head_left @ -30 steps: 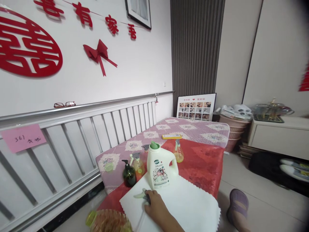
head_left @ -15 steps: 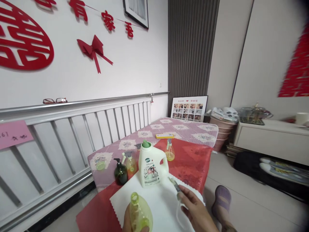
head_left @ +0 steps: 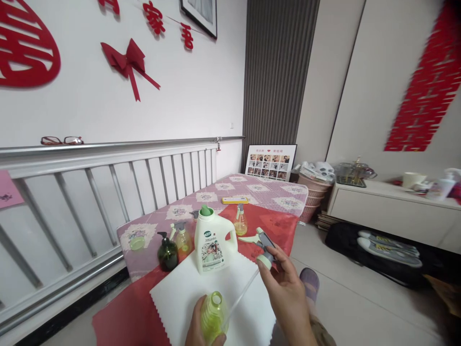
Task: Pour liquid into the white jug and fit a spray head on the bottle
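My left hand [head_left: 194, 323] is closed round a yellow-green clear bottle [head_left: 212, 319], its open mouth tipped toward me. A spray trigger head [head_left: 265, 242], grey and pale green, is pinched in the fingers of my right hand [head_left: 288, 288]. Its thin clear dip tube [head_left: 245, 290] slants down toward the bottle and passes beside or in front of it; I cannot tell which. Beyond the hands stands a white jug [head_left: 212, 245] with a green cap. A dark green pump bottle [head_left: 167, 252] and a yellowish spray bottle [head_left: 183, 242] are left of it; another spray bottle [head_left: 240, 221] stands behind.
The white scalloped mat [head_left: 176, 298] lies over a red cloth [head_left: 126, 312] on the table. A yellow box [head_left: 235, 200] and a pale green dish [head_left: 137, 243] rest on the floral tablecloth [head_left: 284, 190]. The radiator [head_left: 108, 206] runs along the left; a cabinet [head_left: 382, 211] stands right.
My right hand has lifted and turned the spray head, so its trigger and nozzle now show. The bottle in my left hand has tilted more toward me. The view has swung right.
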A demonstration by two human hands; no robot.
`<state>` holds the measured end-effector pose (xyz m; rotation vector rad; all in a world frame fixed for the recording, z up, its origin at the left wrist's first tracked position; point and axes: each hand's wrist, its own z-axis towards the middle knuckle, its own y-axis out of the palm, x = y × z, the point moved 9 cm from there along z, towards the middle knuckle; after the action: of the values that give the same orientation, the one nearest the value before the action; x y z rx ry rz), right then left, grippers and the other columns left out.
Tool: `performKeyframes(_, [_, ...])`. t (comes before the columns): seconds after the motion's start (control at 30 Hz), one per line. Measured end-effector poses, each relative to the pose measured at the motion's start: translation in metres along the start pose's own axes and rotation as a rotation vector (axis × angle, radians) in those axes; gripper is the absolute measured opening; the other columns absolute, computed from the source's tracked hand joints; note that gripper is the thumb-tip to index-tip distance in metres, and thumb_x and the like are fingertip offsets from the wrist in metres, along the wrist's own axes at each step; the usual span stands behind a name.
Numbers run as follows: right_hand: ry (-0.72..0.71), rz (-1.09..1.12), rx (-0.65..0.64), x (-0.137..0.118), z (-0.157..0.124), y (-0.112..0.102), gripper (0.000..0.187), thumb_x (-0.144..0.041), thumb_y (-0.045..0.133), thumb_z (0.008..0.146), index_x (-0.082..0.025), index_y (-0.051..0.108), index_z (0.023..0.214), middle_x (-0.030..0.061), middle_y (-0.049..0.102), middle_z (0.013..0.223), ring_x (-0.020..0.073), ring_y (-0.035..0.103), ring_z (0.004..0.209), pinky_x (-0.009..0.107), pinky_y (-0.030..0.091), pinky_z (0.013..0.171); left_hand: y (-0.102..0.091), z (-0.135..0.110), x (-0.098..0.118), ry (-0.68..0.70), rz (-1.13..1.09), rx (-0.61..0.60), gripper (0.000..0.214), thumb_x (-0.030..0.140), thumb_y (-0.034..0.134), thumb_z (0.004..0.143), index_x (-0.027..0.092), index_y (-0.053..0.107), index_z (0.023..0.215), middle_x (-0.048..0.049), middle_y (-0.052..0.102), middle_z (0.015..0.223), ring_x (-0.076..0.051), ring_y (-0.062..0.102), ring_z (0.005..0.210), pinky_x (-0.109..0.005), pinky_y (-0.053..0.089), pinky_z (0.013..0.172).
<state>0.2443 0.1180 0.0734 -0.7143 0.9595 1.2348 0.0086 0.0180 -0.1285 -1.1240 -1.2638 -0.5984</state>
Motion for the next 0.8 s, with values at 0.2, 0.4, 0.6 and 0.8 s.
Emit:
performKeyframes(0.2, [-0.499, -0.286, -0.055, -0.066, -0.012, 0.017, 0.031, -0.028, 0.066, 0.086, -0.024, 0.062, 0.117, 0.0159, 0.054, 0.137, 0.0225, 0.063, 0.107, 0.033, 0.058, 0.072, 0.000, -0.001, -0.002, 0.031, -0.003, 0.002, 0.093, 0.014, 0.061, 0.054, 0.014, 0.033, 0.143, -0.0124, 0.051, 0.149, -0.023, 0.048, 0.138, -0.022, 0.041, 0.109])
performKeyframes(0.4, [-0.764, -0.433, -0.050, -0.088, -0.021, 0.024, 0.026, -0.022, 0.061, 0.090, -0.024, 0.060, 0.115, 0.0157, 0.052, 0.133, 0.0278, 0.059, 0.120, 0.041, 0.061, 0.084, 0.001, -0.001, 0.001, 0.050, -0.002, -0.013, 0.094, 0.010, 0.061, 0.052, 0.013, 0.036, 0.142, -0.0136, 0.050, 0.150, -0.024, 0.045, 0.140, -0.025, 0.037, 0.113])
performKeyframes(0.6, [-0.900, -0.520, -0.161, -0.084, -0.036, 0.046, 0.028, -0.017, 0.057, 0.090, -0.024, 0.058, 0.118, 0.0154, 0.050, 0.134, 0.0283, 0.058, 0.121, 0.044, 0.061, 0.090, 0.003, -0.002, 0.001, 0.078, -0.002, -0.012, 0.095, 0.012, 0.063, 0.048, 0.015, 0.037, 0.139, -0.0154, 0.050, 0.148, -0.030, 0.045, 0.139, -0.032, 0.037, 0.115])
performKeyframes(0.8, [-0.808, -0.518, -0.338, -0.053, -0.060, 0.071, 0.031, -0.015, 0.055, 0.088, -0.024, 0.057, 0.118, 0.0153, 0.050, 0.134, 0.0283, 0.062, 0.120, 0.040, 0.063, 0.088, 0.004, 0.000, -0.003, 0.133, -0.039, 0.011, 0.094, 0.012, 0.064, 0.047, 0.013, 0.037, 0.137, -0.0176, 0.051, 0.145, -0.030, 0.047, 0.136, -0.033, 0.038, 0.114])
